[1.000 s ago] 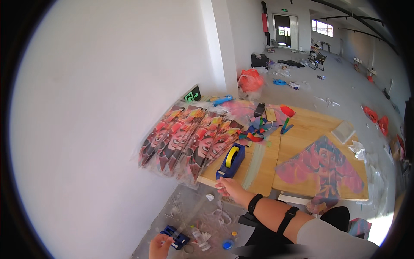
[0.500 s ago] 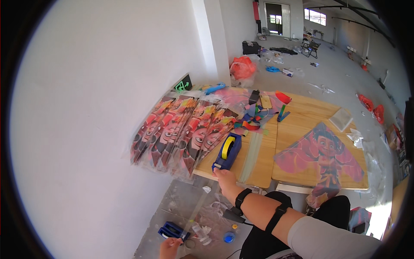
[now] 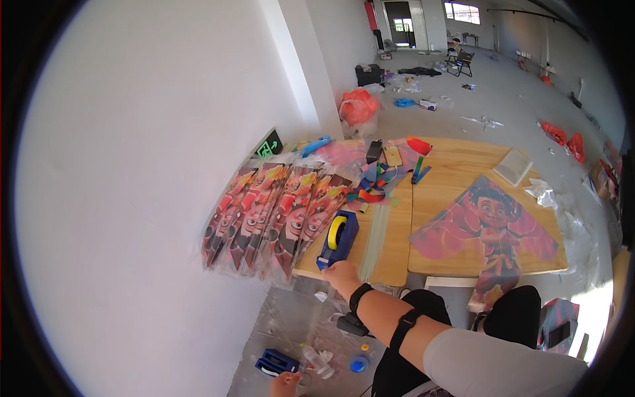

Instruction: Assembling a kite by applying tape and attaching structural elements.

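Note:
On the wooden table stands a blue tape dispenser [image 3: 346, 246] carrying a yellow-cored roll [image 3: 337, 231]. My right hand [image 3: 342, 274] is at its near, cutter end, fingers pressed together; what lies between them is too small to make out. Low at the picture's bottom edge is my left hand [image 3: 286, 382], fingers pinched, beside a second blue tape dispenser [image 3: 277, 361] on the floor. Anything in that pinch is hidden. Left of the upper dispenser lie several folded, cartoon-printed kites [image 3: 264, 212] in clear plastic. An opened kite [image 3: 473, 221] with a printed figure lies flat on the right.
Pale thin strips [image 3: 377, 241] lie beside the upper dispenser. Behind are colourful ribbons [image 3: 370, 190], a phone [image 3: 393, 156] and a black object [image 3: 374, 151]. A clear plastic bottle [image 3: 317, 361] and a blue round item [image 3: 359, 364] are on the littered floor.
The view has shifted, so the table things sit further left and slightly lower. My right hand stays at the dispenser's near end; my left hand stays low by the floor dispenser, fingers still pinched.

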{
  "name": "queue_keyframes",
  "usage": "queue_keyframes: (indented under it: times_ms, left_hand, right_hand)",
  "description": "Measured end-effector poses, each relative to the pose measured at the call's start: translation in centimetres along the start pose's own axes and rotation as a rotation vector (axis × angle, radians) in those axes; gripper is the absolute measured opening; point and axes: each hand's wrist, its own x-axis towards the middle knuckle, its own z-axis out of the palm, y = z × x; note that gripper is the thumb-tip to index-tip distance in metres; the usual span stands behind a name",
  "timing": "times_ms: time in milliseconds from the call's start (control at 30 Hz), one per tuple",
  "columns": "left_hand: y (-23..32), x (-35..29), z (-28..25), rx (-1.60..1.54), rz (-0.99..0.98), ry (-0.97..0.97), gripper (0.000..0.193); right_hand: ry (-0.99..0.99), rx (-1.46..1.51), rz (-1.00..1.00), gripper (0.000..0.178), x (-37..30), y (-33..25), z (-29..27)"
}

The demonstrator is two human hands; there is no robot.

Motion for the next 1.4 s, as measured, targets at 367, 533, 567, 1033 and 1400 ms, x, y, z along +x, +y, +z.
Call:
queue_keyframes:
  times_ms: [367, 533, 567, 1033, 1400]
  left_hand:
    - [7.4, -1.7, 4.0, -0.283, 0.128, -0.182, 0.014]
    - [19.6, -1.8, 10.1, -0.431, 0.303, -0.276, 0.014]
    - [21.4, -2.4, 10.5, -0.426, 0.307, -0.277, 0.014]
    - [37.9, -7.6, 19.2, -0.185, 1.053, -0.255, 0.005]
    - [40.8, -8.2, 21.2, -0.127, 1.158, -0.306, 0.006]
  right_hand:
    - [-0.186, 0.506, -0.159, 0.023, -3.9, -3.8, -14.6]
    - [0.163, 0.669, -0.388, 0.017, -7.6, -5.6, -30.2]
    - [0.264, 0.67, -0.448, 0.017, -9.2, -6.1, -31.8]
    - [0.437, 0.993, -0.982, 0.019, -32.0, -6.1, -52.8]
    - [0.512, 1.047, -0.929, 0.019, -35.0, -3.2, -56.1]
